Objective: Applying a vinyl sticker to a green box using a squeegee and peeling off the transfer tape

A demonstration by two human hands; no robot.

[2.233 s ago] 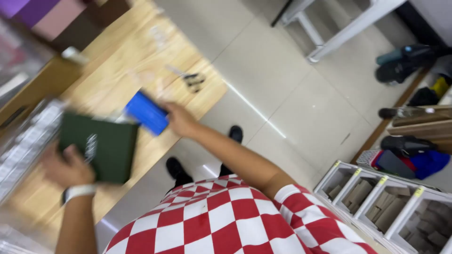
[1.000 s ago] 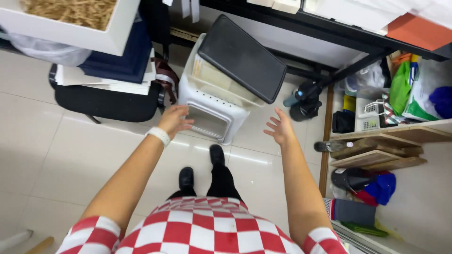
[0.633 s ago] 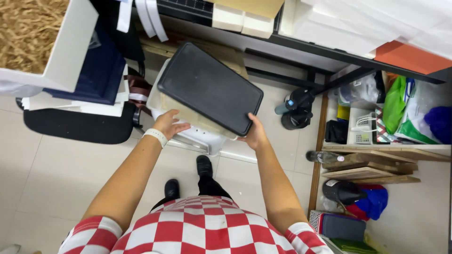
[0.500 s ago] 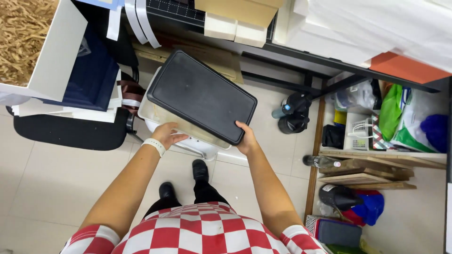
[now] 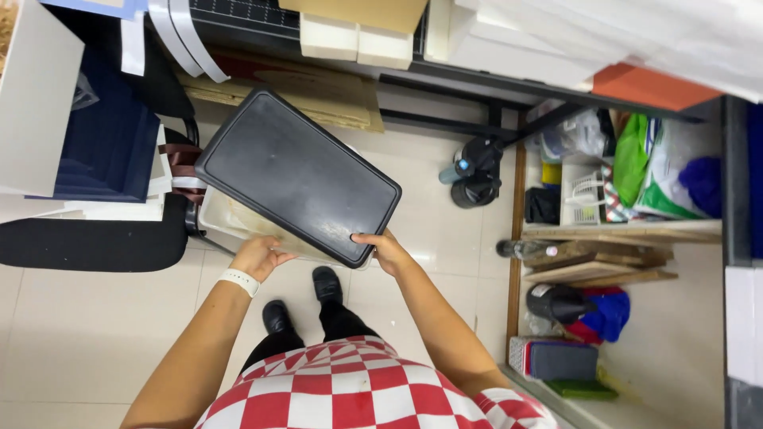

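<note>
A translucent plastic storage bin [image 5: 230,222] with a flat black lid [image 5: 298,175] is lifted off the floor in front of me, tilted. My left hand [image 5: 258,256], with a white wristband, grips the bin's near left edge from below. My right hand [image 5: 384,248] holds the near right corner, thumb on the black lid. My black shoes stand on the tiled floor beneath it.
A black chair seat [image 5: 87,242] and a dark blue bag [image 5: 107,151] are at the left. Cardboard and white boxes [image 5: 358,40] lie under a black desk frame. A wooden shelf [image 5: 604,238] with bags, bottles and a small basket stands at the right.
I have turned from a wooden table to the bin on the floor, taken it with both hands and raised it; it now sits higher and closer to me.
</note>
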